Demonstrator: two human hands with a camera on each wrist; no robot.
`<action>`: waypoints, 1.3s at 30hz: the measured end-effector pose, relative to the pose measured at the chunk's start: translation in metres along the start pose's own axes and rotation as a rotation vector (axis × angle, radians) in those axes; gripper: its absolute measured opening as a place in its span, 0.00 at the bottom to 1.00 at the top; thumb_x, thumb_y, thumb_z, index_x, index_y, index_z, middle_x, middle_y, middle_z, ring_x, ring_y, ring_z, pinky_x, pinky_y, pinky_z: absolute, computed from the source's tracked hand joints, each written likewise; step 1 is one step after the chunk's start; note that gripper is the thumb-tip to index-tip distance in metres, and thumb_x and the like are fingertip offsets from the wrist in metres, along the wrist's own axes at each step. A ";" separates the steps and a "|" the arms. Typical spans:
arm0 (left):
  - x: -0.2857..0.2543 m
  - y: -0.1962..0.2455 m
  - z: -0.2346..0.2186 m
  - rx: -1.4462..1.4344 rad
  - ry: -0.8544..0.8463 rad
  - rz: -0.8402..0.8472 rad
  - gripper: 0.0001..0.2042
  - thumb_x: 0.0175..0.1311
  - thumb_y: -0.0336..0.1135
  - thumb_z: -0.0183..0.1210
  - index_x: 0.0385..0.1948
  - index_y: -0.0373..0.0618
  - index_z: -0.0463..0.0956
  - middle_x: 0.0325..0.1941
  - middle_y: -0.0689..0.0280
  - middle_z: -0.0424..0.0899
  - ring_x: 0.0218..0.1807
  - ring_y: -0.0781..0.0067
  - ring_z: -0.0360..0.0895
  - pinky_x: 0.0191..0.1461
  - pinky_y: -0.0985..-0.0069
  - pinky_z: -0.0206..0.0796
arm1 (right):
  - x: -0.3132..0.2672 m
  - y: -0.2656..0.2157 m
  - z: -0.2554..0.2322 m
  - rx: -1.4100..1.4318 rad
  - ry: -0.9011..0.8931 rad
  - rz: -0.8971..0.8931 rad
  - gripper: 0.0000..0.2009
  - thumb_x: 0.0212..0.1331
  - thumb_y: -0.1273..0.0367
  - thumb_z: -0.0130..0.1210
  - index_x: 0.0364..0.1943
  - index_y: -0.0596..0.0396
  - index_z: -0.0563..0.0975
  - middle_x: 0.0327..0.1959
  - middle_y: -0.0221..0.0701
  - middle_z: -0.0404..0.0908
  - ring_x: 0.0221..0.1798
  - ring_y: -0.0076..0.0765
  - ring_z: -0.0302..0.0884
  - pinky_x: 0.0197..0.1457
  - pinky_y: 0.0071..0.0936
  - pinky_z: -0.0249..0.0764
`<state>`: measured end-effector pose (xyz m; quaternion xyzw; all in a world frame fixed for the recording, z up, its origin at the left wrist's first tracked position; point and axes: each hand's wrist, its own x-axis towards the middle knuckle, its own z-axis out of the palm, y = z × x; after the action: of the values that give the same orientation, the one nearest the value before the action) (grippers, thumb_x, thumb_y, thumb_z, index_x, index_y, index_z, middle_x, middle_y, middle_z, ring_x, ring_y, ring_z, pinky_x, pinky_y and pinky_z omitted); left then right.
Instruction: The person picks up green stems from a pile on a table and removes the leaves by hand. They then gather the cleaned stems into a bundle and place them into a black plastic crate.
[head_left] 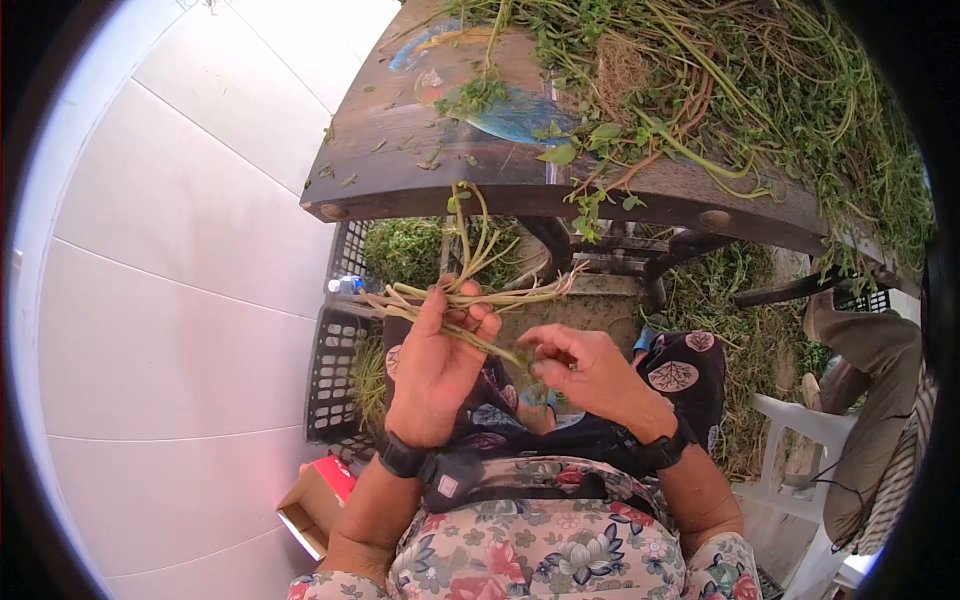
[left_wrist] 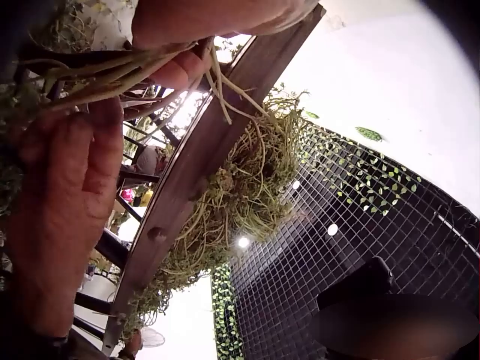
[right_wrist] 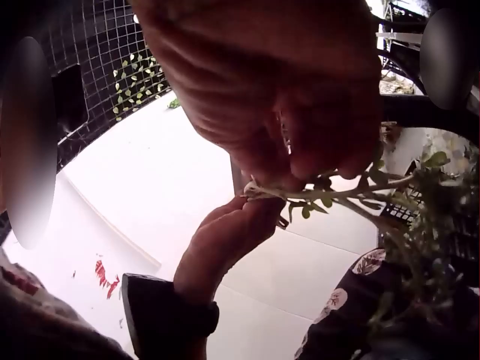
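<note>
In the head view my left hand [head_left: 437, 370] grips a small bunch of pale green plant stems [head_left: 525, 297] between thumb and fingers, palm turned up. Some stems curve up toward the table edge; others stick out to both sides. One stem slants down to my right hand [head_left: 592, 375], whose thumb and fingertips pinch its lower end. The right wrist view shows a leafy sprig [right_wrist: 405, 184] just under the right hand's fingers, close to the left hand [right_wrist: 229, 240]. Stems [left_wrist: 112, 75] also run between both hands in the left wrist view.
A large heap of leafy vines [head_left: 800, 110] covers much of the wooden table [head_left: 400, 165] ahead. Black crates [head_left: 330, 375] with greens stand at left, near a red-and-white box [head_left: 325, 495]. More greens lie on the floor; another person's leg [head_left: 870, 400] is at right, beside a white chair [head_left: 785, 430].
</note>
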<state>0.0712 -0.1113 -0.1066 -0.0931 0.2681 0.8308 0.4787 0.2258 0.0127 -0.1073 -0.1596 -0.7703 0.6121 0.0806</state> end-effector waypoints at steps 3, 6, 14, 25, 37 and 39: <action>0.000 0.000 0.000 0.004 -0.033 -0.022 0.08 0.69 0.37 0.46 0.42 0.47 0.69 0.38 0.62 0.77 0.35 0.69 0.73 0.45 0.67 0.72 | 0.002 0.007 0.004 0.031 0.015 -0.127 0.11 0.53 0.72 0.54 0.40 0.60 0.76 0.28 0.33 0.80 0.33 0.23 0.76 0.39 0.22 0.72; -0.002 -0.001 0.006 0.004 -0.015 -0.031 0.08 0.69 0.37 0.46 0.42 0.47 0.69 0.37 0.61 0.77 0.35 0.69 0.72 0.43 0.68 0.71 | 0.004 0.002 0.002 0.030 0.055 -0.018 0.10 0.54 0.72 0.53 0.39 0.60 0.75 0.27 0.32 0.79 0.32 0.23 0.76 0.37 0.23 0.72; 0.003 0.007 -0.001 -0.059 -0.077 -0.037 0.10 0.71 0.39 0.42 0.44 0.44 0.66 0.35 0.61 0.75 0.32 0.69 0.68 0.36 0.72 0.64 | 0.001 0.032 -0.006 -0.185 0.358 -0.075 0.08 0.53 0.72 0.52 0.38 0.58 0.73 0.29 0.39 0.77 0.31 0.44 0.75 0.37 0.32 0.72; 0.007 0.004 -0.007 -0.144 -0.009 -0.030 0.15 0.71 0.40 0.40 0.43 0.34 0.65 0.39 0.59 0.71 0.38 0.65 0.68 0.43 0.69 0.65 | 0.000 0.018 0.011 -0.525 0.356 -0.446 0.14 0.43 0.71 0.60 0.36 0.54 0.72 0.34 0.35 0.76 0.40 0.45 0.74 0.43 0.37 0.71; -0.009 -0.005 0.005 0.760 0.027 0.190 0.13 0.69 0.45 0.44 0.43 0.46 0.69 0.34 0.64 0.78 0.29 0.75 0.71 0.31 0.76 0.63 | -0.006 0.007 -0.014 -0.235 0.229 -0.183 0.08 0.51 0.74 0.54 0.36 0.61 0.76 0.30 0.39 0.78 0.29 0.38 0.76 0.35 0.27 0.71; -0.010 -0.006 0.005 0.731 0.050 0.131 0.14 0.70 0.46 0.44 0.43 0.47 0.68 0.33 0.65 0.77 0.27 0.76 0.70 0.27 0.79 0.60 | -0.006 0.001 -0.021 -0.220 0.186 -0.091 0.08 0.51 0.74 0.53 0.36 0.61 0.76 0.29 0.39 0.78 0.28 0.33 0.75 0.34 0.26 0.70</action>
<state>0.0816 -0.1136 -0.1005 0.0810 0.5640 0.7065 0.4197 0.2386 0.0304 -0.1027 -0.1886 -0.8283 0.5022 0.1614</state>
